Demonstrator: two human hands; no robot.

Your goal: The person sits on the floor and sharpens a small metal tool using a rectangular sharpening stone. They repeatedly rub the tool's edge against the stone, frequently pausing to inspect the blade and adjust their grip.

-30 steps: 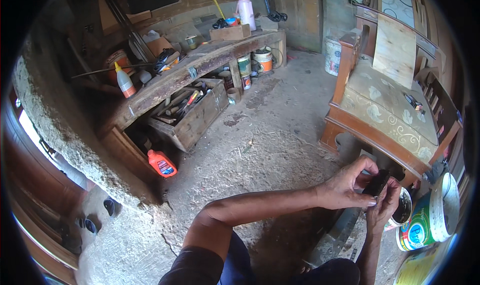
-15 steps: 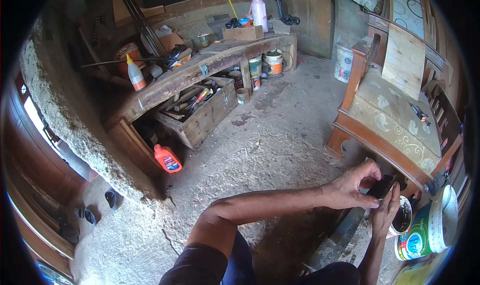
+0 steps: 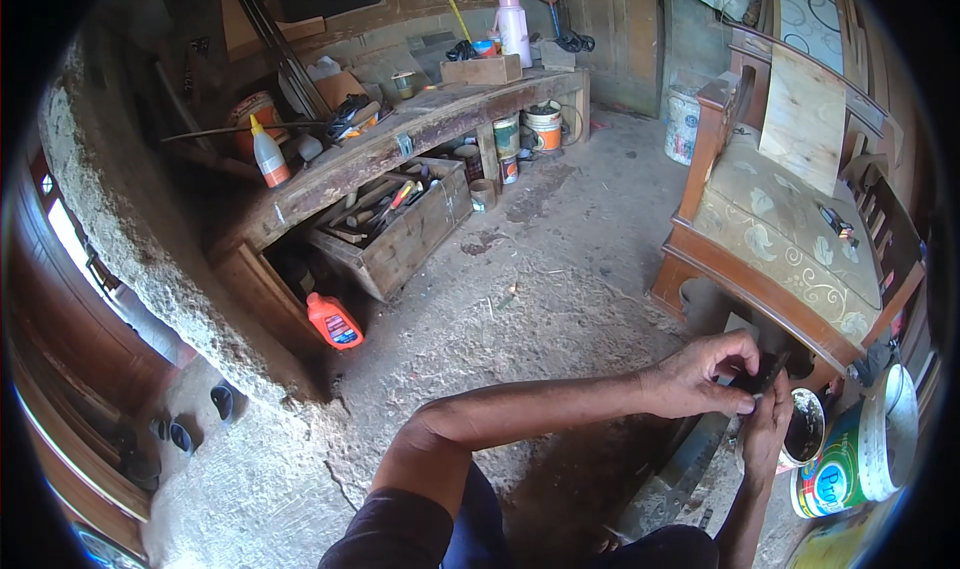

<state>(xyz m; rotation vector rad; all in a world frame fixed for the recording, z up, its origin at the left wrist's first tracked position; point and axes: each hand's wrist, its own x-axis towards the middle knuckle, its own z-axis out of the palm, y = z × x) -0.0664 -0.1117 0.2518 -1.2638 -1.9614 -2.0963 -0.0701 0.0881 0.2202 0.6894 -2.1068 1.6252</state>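
Note:
At the lower right, both my hands meet around a small dark, flat-sided piece (image 3: 766, 373) whose kind I cannot make out. My left hand (image 3: 702, 377) reaches across from the left with thumb and curled fingers pinching its near side. My right hand (image 3: 768, 427) comes up from below, its fingers pressed along the piece's right side. Under the hands lies a long greyish flat strip (image 3: 690, 461), partly hidden by my right forearm. Just right of my right hand stands a small open pot (image 3: 803, 429) with dark stains inside.
A white and green bucket (image 3: 840, 469) stands at the far right. Behind my hands is a wooden bench seat (image 3: 790, 239) with a patterned cushion. A workbench (image 3: 430, 119) runs along the back left, above a wooden tool crate (image 3: 420, 234) and an orange-red bottle (image 3: 334, 321).
My hands have dipped very slightly, and the dark piece has tilted a little between them. The whole view has shifted a touch; nothing was let go.

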